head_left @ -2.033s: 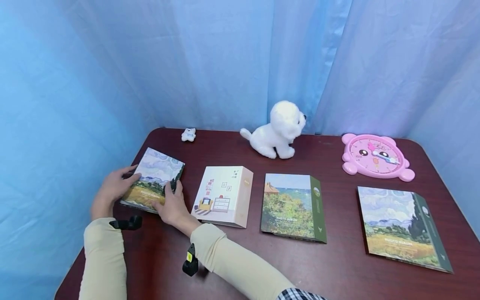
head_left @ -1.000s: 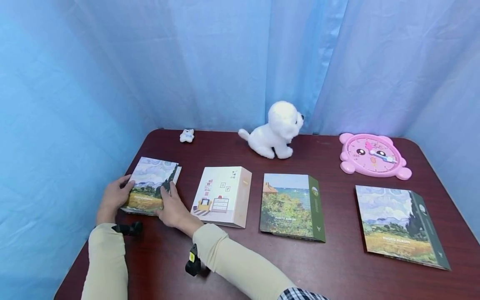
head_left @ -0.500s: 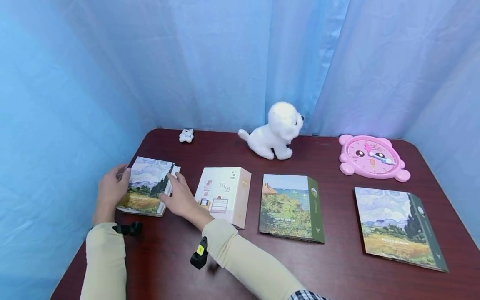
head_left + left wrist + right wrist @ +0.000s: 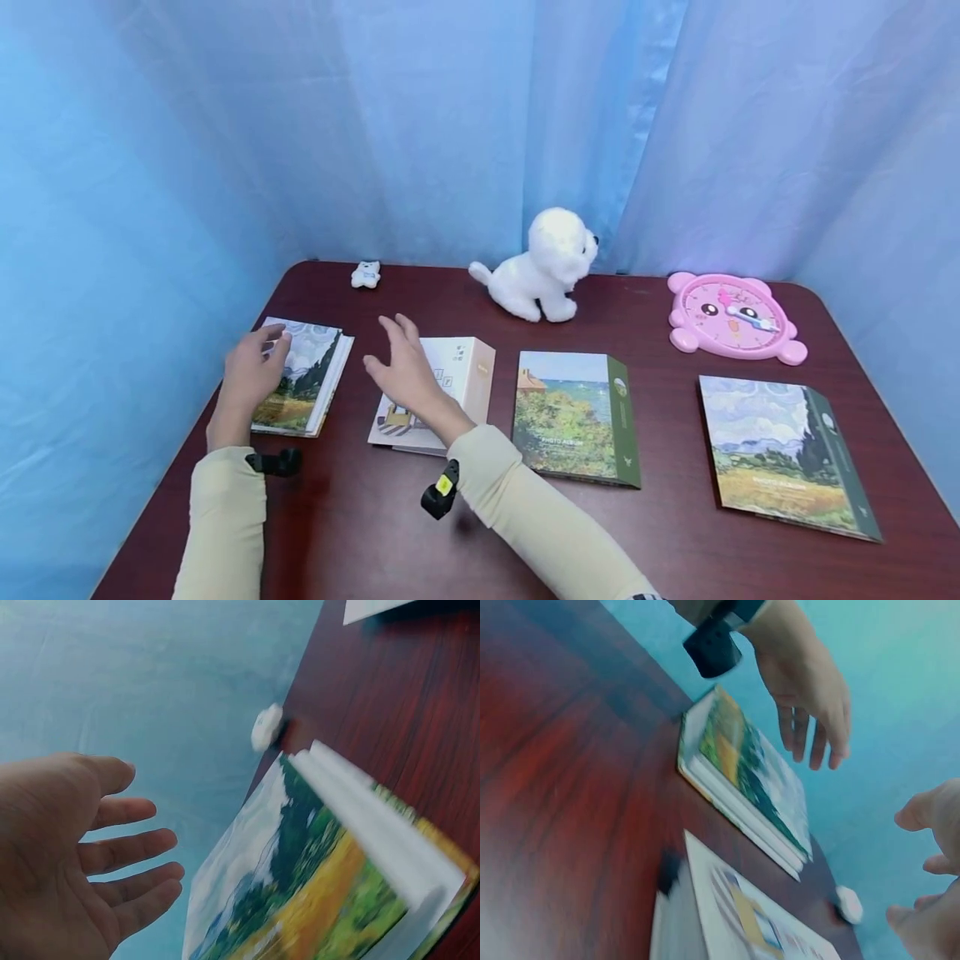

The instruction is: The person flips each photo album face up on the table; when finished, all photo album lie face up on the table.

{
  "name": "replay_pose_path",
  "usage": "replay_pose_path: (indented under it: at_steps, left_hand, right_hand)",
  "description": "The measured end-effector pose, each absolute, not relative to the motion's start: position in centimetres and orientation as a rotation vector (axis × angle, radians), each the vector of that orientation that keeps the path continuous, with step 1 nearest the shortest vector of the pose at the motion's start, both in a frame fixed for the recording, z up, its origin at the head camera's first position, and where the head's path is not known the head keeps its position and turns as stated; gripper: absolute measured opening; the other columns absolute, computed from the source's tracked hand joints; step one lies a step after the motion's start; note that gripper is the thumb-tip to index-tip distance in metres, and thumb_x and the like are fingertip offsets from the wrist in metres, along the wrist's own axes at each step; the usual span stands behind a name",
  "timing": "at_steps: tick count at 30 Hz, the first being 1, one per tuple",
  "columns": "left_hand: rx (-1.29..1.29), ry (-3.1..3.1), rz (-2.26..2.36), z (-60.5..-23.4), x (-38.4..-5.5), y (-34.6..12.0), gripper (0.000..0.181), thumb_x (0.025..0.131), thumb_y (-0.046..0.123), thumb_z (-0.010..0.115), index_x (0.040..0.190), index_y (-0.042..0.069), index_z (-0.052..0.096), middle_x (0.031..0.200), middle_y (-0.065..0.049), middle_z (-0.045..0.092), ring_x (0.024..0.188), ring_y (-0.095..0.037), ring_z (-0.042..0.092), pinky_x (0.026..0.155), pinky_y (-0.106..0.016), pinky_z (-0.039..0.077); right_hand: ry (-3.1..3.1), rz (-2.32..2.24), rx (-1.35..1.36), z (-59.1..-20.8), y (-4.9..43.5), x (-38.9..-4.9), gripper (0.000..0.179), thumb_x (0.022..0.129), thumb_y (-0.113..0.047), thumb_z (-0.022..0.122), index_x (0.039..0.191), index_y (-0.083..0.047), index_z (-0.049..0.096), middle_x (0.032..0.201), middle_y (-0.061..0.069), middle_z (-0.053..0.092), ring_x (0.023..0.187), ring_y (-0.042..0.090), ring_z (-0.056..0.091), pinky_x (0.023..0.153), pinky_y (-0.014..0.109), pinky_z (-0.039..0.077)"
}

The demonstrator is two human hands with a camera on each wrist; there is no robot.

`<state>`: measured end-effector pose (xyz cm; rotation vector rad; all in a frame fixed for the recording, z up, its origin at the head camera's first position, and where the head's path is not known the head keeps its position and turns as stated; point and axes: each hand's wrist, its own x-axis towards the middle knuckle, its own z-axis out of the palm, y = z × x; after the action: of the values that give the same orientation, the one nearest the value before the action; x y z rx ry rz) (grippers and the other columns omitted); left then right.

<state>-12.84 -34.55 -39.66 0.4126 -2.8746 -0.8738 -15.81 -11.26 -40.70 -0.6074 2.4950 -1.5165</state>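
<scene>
At the table's left lies a photo album with a painted wheat-field cover [image 4: 300, 408], its white page edges [image 4: 382, 825] showing along the right side in the left wrist view. Above its left part hovers my left hand [image 4: 253, 377], fingers loosely bent and apart from the cover in both wrist views. My right hand [image 4: 411, 379] is raised over a white album with a drawn room [image 4: 482, 371], fingers spread and holding nothing. It hides part of that album's cover. Between the hands, the wheat-field album lies flat.
A garden-by-the-sea photo album [image 4: 566, 417] and another wheat-field album [image 4: 783, 458] lie further right. Behind them are a small white bear toy [image 4: 366, 275], a white plush dog [image 4: 536, 271] and a pink toy clock [image 4: 735, 321]. Blue curtains [image 4: 420, 125] hang along the back.
Both hands held the left wheat-field album and turned it straighter, nearer the table's left edge. They have since let go; the right hand lifted away rightward, the left rose over the cover.
</scene>
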Motion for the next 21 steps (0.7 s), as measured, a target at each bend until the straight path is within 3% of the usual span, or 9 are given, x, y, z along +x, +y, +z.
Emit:
replay_pose_path:
  at_steps: [10,21]
  left_hand:
    - [0.184,-2.893,-1.008,-40.6,-13.4,-31.9,0.053,0.104,0.034,0.038,0.141,-0.003,0.042,0.141,-0.028,0.043,0.126,-0.044,0.045,0.101,-0.056,0.041]
    - [0.087,-2.94,-1.072,-42.0,-13.4,-27.9,0.049,0.101,0.029,0.049,0.141,0.001,0.044,0.135,-0.024,0.05,0.12,-0.04,0.052,0.098,-0.053,0.044]
  right_hand:
    - [2.606,-1.519,-0.509,-41.3,-6.8,-16.2,0.063,0.093,-0.023,0.058,0.15,-0.016,0.032,0.158,0.009,0.017,0.14,0.029,0.033,0.107,0.046,0.038]
    - [2.661,-1.537,-0.341,-42.9,-3.6,-14.6,0.068,0.09,-0.021,0.061,0.15,-0.013,0.03,0.159,0.01,0.014,0.146,0.03,0.018,0.111,0.049,0.031]
